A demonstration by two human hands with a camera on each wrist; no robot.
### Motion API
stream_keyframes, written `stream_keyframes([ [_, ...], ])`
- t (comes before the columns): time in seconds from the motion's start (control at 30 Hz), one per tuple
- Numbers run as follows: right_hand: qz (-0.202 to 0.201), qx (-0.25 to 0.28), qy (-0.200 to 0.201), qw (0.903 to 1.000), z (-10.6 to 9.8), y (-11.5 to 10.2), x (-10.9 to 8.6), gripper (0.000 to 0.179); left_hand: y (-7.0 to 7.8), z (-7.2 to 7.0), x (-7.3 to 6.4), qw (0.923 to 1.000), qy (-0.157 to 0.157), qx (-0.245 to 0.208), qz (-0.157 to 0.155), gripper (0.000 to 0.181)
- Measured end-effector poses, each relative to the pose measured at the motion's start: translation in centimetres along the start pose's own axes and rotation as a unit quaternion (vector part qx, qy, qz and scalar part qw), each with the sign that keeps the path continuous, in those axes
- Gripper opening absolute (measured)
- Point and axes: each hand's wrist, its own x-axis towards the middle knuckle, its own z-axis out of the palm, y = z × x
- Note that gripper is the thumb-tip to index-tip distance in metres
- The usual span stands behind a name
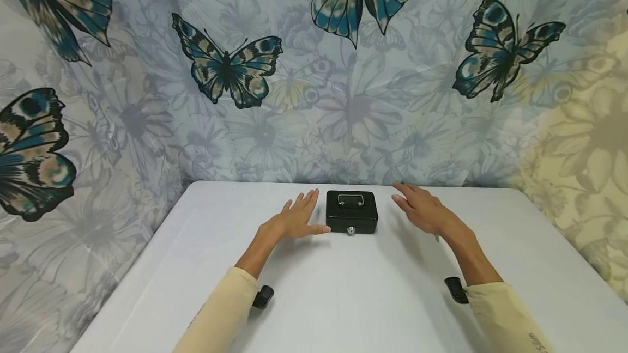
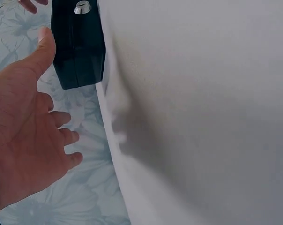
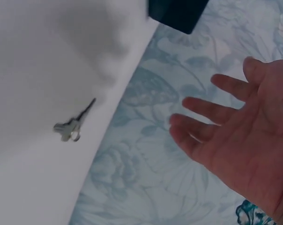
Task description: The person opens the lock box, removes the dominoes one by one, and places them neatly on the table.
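One black box (image 1: 352, 215), on the tabletop (image 1: 343, 298) between your left grip (image 1: 294, 221) and right grip (image 1: 423, 212), both spread and holding nothing; best steadied evenly from both sides, staying clear of the keys (image 3: 70, 127) near your right.

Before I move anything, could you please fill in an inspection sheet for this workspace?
Surface: smooth white table, with shadows of the hands across it.
Job's things: black rectangular box, metal by its look, lid closed, round silver lock facing the person; small silvery bunch of keys lying on the table to the box's right.
Clutter: nothing seen.
Hands: left hand open at the box's left, thumb by its near corner, contact unclear; right hand open, apart from the box on its right.
Cables: nothing seen.
Surroundings: pale floral backdrop printed with teal-and-black butterflies.
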Motion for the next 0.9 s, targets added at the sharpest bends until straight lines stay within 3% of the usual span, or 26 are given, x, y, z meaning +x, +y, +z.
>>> stream_keyframes([
  [0.27,-0.017,0.057,-0.021,0.9980,-1.2,0.3,1.9,0.060,-0.5,0.3,2.3,0.9983,-0.031,-0.047,-0.013,0.111],
  [0.43,-0.026,0.082,-0.058,0.9946,-1.0,0.5,3.2,0.056,-1.7,0.8,3.8,0.9964,-0.053,-0.066,0.002,0.116],
  [0.67,0.029,0.036,-0.186,0.9814,0.7,0.9,4.4,0.067,-2.2,1.2,4.7,0.9949,-0.061,-0.078,0.016,0.124],
  [0.9,0.065,-0.012,-0.218,0.9737,2.4,0.9,4.9,0.096,-2.2,1.7,5.4,0.9942,-0.053,-0.085,0.040,0.128],
])
